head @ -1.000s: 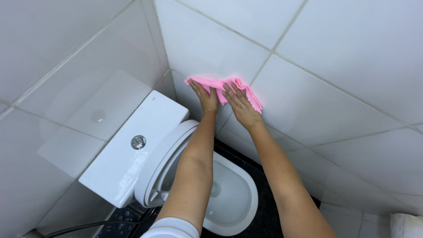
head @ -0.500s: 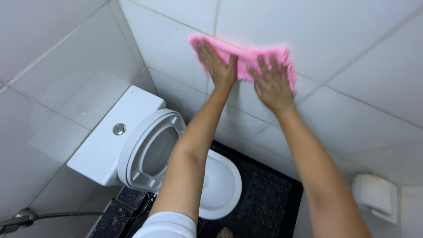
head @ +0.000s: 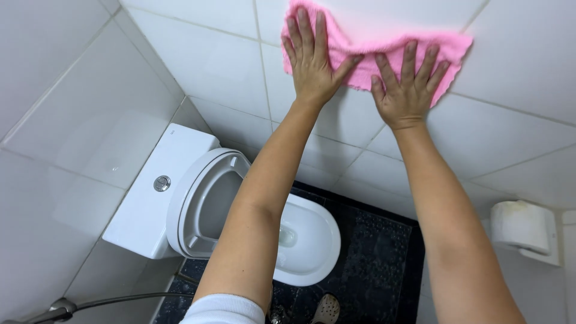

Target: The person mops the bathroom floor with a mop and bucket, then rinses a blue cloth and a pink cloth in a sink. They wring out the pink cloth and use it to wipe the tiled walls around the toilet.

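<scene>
A pink cloth [head: 384, 51] is spread flat against the white tiled wall [head: 516, 126] near the top of the view. My left hand [head: 312, 63] presses on its left part, fingers spread. My right hand [head: 408, 87] presses on its right part, fingers also spread. Both arms reach up and forward over the toilet.
A white toilet [head: 306, 240] with its lid and seat raised stands below, its tank [head: 156, 192] with a round flush button against the left wall. A toilet paper roll [head: 522, 225] hangs at the right. The floor [head: 372, 264] is dark. A spray hose [head: 90, 303] lies bottom left.
Both hands have slid the pink cloth upward along the wall, and the cloth now lies wider and higher than before.
</scene>
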